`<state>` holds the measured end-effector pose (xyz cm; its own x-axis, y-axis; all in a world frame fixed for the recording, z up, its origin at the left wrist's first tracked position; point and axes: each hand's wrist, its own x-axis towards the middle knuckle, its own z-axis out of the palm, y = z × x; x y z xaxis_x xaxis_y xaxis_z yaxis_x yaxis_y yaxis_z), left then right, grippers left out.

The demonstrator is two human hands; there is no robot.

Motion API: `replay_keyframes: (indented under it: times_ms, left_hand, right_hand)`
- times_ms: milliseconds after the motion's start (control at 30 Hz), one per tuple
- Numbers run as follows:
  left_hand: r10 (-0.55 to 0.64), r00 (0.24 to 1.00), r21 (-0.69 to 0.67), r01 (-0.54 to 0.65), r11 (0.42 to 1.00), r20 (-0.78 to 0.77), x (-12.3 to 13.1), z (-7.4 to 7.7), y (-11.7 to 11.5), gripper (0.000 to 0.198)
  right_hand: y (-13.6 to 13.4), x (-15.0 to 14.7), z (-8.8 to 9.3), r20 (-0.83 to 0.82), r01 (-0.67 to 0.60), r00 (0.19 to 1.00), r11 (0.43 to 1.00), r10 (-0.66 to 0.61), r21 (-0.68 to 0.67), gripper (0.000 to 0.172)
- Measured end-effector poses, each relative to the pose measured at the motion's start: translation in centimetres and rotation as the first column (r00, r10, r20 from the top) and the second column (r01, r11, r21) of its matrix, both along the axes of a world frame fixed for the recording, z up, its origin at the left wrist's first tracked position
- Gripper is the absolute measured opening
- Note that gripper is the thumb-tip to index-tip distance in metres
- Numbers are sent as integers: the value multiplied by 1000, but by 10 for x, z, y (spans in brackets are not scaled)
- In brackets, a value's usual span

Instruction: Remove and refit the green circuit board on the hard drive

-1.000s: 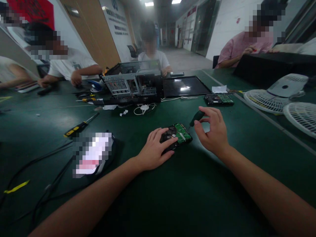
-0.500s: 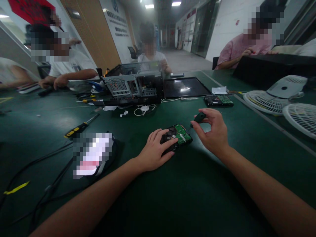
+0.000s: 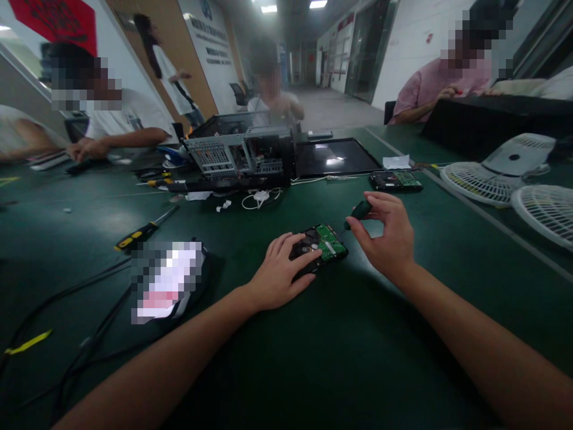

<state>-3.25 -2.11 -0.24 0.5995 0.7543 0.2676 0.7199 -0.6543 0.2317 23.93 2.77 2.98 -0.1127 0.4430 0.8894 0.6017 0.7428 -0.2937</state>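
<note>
Green tabletop (image 3: 313, 358), hard drive (image 3: 330, 243) partly hidden under the left hand (image 3: 281, 273)

One head-worn camera looks forward and down across the green table (image 3: 313, 346).

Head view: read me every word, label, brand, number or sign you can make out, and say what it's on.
No text reads clearly enough to quote.
Wall sign: dark lettering, too blurred.
Red banner: dark characters, too blurred.
Wall notices: too small.
Hard drive under the left hand: pale label on its green board, too small.
Second drive: any markings too small.
Bright panel left of that hand: pixelated, nothing legible.
</note>
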Motion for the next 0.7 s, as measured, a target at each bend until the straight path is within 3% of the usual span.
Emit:
replay_keyframes:
  times_ms: [300,567,700]
  left_hand:
    - [7,1000,2,-7,1000,-12,1,0,0,58]
    - [0,1000,14,0,1000,17,1,1,0,57]
    - [-5,1000,9,5,1000,29,1,1,0,59]
  right_hand:
    - [-2,-1,-2,115,27,993,999,-24,-20,66]
    - [-2,-2,-5,46,-40,998,997,43,-65,67]
    - [-5,-2,-2,73,1,997,999,1,-37,64]
